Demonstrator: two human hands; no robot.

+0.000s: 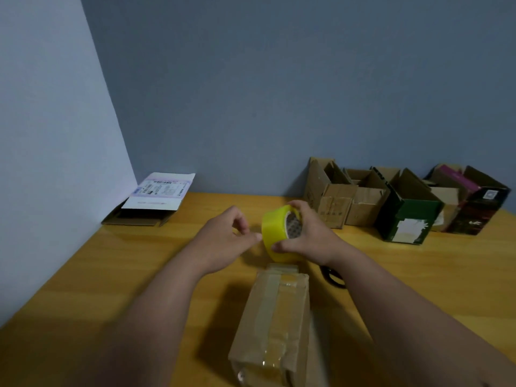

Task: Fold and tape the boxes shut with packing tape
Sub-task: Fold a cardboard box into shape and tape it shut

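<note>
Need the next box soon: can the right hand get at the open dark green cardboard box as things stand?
Probably not yet: the right hand grips the yellow tape roll. The path across the wooden table to the dark green cardboard box looks free.

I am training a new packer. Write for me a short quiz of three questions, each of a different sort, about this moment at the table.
1. True or false: the right hand holds the yellow tape roll above the table.
2. Multiple choice: where does the closed brown box lie? A) against the back wall B) in front of the person, below the hands C) inside the green box
3. Short answer: what do the left hand's fingers do?

Key:
1. True.
2. B.
3. They pinch at the roll's edge, seemingly at the tape end; the blur hides the end itself.
</note>
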